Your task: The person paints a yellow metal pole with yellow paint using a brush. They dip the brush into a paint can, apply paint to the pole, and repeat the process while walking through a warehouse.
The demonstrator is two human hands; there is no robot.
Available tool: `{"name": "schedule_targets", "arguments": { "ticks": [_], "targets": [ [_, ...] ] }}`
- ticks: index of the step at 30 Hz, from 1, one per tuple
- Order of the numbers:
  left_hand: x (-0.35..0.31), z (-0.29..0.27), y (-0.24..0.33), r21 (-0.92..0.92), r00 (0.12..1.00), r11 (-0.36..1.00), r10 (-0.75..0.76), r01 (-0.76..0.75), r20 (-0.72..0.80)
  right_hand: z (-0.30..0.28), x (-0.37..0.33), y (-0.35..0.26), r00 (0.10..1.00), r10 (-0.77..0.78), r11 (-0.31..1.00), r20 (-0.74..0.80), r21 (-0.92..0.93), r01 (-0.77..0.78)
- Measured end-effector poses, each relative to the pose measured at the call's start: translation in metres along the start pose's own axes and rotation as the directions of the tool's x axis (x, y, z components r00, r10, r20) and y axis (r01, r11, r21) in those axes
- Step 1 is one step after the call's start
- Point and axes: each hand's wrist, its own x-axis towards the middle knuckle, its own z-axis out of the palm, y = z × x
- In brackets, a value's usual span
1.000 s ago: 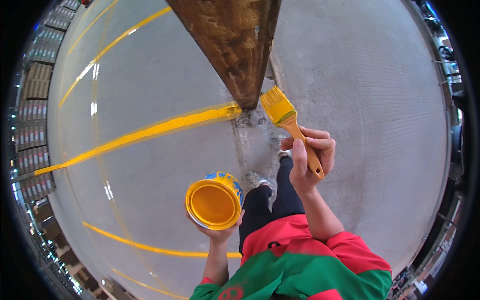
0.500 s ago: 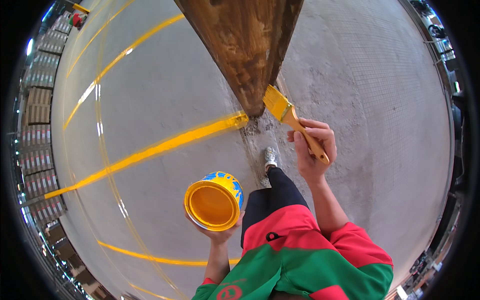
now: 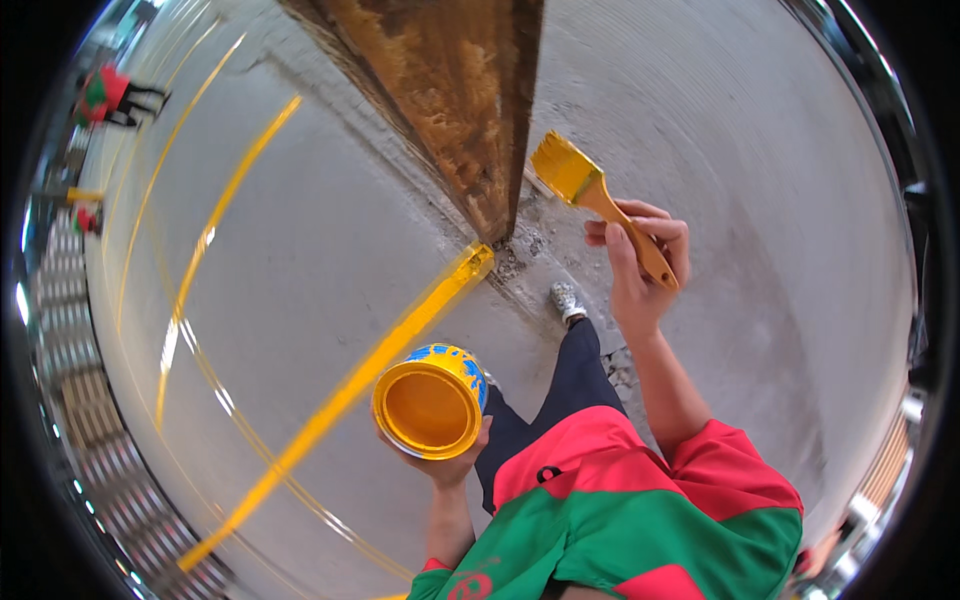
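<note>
Nearest the camera, the person's red and green shirt point(image 3: 640, 510) fills the lower edge, and both bare forearms rise from it. The left hand point(image 3: 450, 462) cups from beneath a round open can of yellow paint with a blue and yellow printed side point(image 3: 430, 402), held level and well apart from the brush. The right hand point(image 3: 640, 265) is closed around the orange wooden handle of a flat paintbrush with yellow-loaded bristles point(image 3: 585, 190), the bristles pointing up and left, just beside the rusty brown steel column point(image 3: 460, 110) but not clearly touching it. Below, a dark trouser leg ends in a speckled shoe point(image 3: 567, 300) on the grey concrete floor point(image 3: 300, 280), near the column's foot, where a painted yellow line point(image 3: 400, 335) ends. The step in hand looks like the brush going to the column's edge; the next move would call for steady contact near the base without dripping. Far off, at the upper left, another person in red and green point(image 3: 105, 95) bends over.
</note>
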Motion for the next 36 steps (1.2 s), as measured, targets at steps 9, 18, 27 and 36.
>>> {"name": "schedule_targets", "arguments": {
  "ticks": [9,18,27,36],
  "targets": [
    [0.060,-0.092,-0.030,0.097,0.969,0.995,0.002,-0.027,0.247,0.087,-0.015,0.025,0.848,-0.195,0.979,-0.493,-0.152,0.137],
    [0.095,-0.103,-0.051,0.071,0.917,0.992,0.066,-0.102,0.393,0.115,-0.005,0.039,0.778,-0.389,0.879,-0.494,-0.452,0.152],
    [0.125,-0.102,-0.063,0.079,0.902,0.991,0.063,-0.107,0.427,0.135,-0.009,0.046,0.742,-0.398,0.871,-0.540,-0.475,0.122],
    [0.163,-0.098,-0.074,0.018,0.873,0.999,0.030,-0.045,0.487,0.168,-0.011,0.055,0.603,-0.481,0.836,-0.636,-0.539,0.099]
  ]
}}
